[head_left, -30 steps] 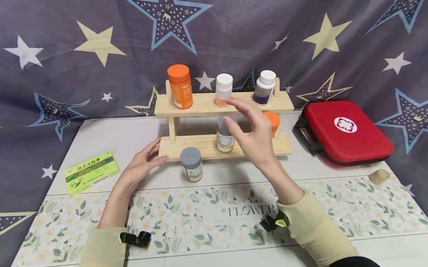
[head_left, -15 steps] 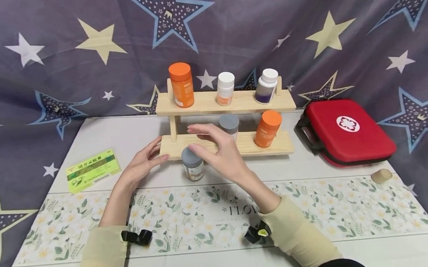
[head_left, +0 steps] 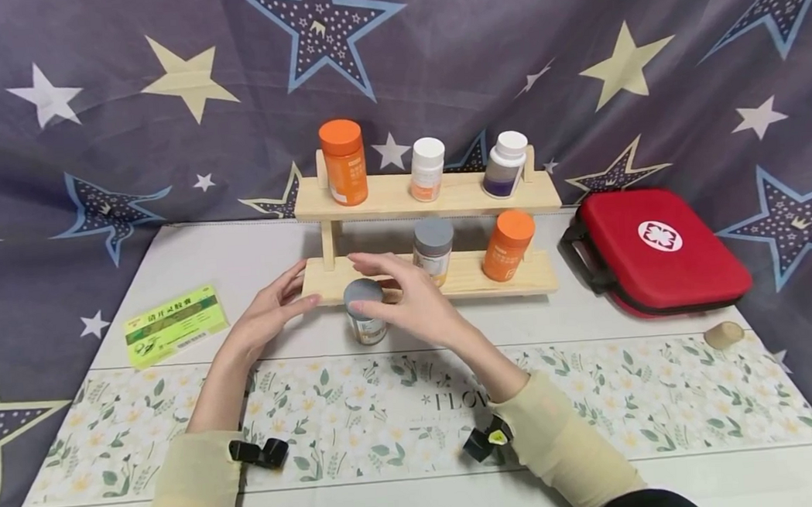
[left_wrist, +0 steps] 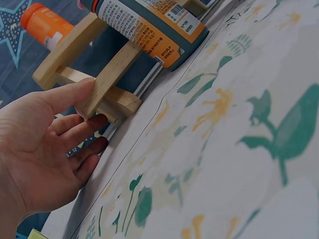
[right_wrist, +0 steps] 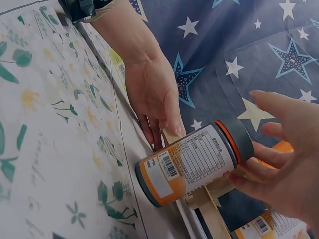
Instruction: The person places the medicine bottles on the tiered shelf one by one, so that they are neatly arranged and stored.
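A grey-capped pill bottle stands upright on the table before the left part of a two-tier wooden shelf. My right hand reaches round its cap, thumb at the front and index finger behind with a gap. In the right wrist view, fingers of the right hand lie beside the bottle's dark cap. My left hand holds the lower board's left end, thumb in front. The left wrist view shows the left hand pinching that board end.
Another grey-capped bottle and an orange bottle stand on the lower tier. The upper tier bears an orange bottle and two white-capped bottles. A green medicine box, a red first-aid case and a small cork-coloured piece lie around.
My right hand has moved from the grey-capped bottle on the lower tier, left and down to the one on the table, its fingers lowering round the cap. The left hand stays at the board.
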The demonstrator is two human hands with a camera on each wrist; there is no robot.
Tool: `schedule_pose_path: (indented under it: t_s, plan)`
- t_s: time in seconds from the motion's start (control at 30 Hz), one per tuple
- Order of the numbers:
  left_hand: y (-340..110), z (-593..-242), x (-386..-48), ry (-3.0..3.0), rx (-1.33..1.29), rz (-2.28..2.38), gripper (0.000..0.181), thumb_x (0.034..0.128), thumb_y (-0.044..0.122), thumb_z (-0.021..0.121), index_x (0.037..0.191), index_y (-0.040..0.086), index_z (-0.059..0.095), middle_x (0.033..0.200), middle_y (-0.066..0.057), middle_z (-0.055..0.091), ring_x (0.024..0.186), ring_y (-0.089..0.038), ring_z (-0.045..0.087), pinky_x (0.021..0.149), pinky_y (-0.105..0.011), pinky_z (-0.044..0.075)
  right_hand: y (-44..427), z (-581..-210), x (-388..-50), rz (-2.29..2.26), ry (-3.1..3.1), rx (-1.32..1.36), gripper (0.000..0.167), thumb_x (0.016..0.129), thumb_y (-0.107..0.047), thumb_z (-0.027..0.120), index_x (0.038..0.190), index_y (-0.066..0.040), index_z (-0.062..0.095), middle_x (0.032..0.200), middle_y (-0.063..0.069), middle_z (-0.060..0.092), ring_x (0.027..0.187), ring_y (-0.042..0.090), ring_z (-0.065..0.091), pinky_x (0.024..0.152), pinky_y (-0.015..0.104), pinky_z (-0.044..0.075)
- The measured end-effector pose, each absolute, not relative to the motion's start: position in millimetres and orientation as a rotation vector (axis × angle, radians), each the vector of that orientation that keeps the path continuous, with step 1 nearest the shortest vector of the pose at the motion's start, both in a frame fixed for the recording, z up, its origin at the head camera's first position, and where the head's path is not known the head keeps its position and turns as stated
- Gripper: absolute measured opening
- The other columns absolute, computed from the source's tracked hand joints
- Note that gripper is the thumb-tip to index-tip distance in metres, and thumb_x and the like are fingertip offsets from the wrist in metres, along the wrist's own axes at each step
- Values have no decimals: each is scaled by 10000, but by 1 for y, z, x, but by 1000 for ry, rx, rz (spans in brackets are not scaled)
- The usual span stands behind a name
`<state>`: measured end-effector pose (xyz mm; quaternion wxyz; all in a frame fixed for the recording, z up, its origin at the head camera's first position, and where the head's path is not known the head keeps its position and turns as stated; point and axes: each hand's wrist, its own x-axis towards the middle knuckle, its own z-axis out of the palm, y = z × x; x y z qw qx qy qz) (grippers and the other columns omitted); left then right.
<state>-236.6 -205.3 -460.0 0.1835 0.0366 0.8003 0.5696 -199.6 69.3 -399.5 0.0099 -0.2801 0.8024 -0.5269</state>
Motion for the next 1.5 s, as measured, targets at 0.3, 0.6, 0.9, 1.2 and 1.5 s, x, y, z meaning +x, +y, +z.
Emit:
schedule_pose_path:
  t_s: [0.3, 0.6, 0.9, 1.2, 1.5]
  plan:
    - [-205, -459, -237, 2257, 90, 1606, 924, 963, 400, 725, 1671, 268, 145, 1673, -99, 351, 1583, -328, 264, 1282, -560, 241, 70, -404, -205, -1371, 2537, -892, 721, 874, -205, 841, 1513, -144, 514, 1502, 90, 580, 1261, 197, 629, 1056, 340, 553]
    - [-204, -459, -237, 2255, 89, 1609, 924, 965, 393, 724, 1672, 262, 143, 1671, -102, 358, 1582, -328, 268, 1286, -552, 237, 71, -408, -205, -1288, 2551, -819, 723, 853, -172, 858, 1494, -160, 525, 1287, 75, 692, 1067, 200, 684, 934, 397, 583]
    - [-206, -462, -238, 2253, 98, 1607, 934, 959, 413, 727, 1672, 255, 146, 1669, -97, 360, 1583, -316, 266, 1289, -544, 230, 71, -411, -206, -1308, 2556, -785, 669, 847, -166, 863, 1438, -149, 549, 1261, 67, 702, 1066, 186, 686, 922, 333, 582]
    - [-209, -459, -236, 2258, 129, 1613, 909, 982, 363, 708, 1672, 261, 127, 1678, -117, 343, 1581, -345, 260, 1292, -559, 206, 67, -409, -208, -1349, 2544, -766, 613, 823, -151, 882, 1369, -152, 602, 1216, 33, 718, 1060, 167, 694, 912, 272, 580]
    - [-207, -461, -238, 2254, 119, 1611, 930, 966, 400, 722, 1673, 248, 137, 1671, -110, 355, 1579, -334, 268, 1285, -551, 232, 66, -396, -201, -1488, 2479, -793, 598, 840, -155, 868, 1377, -128, 606, 1254, 47, 705, 1159, 201, 681, 997, 304, 582]
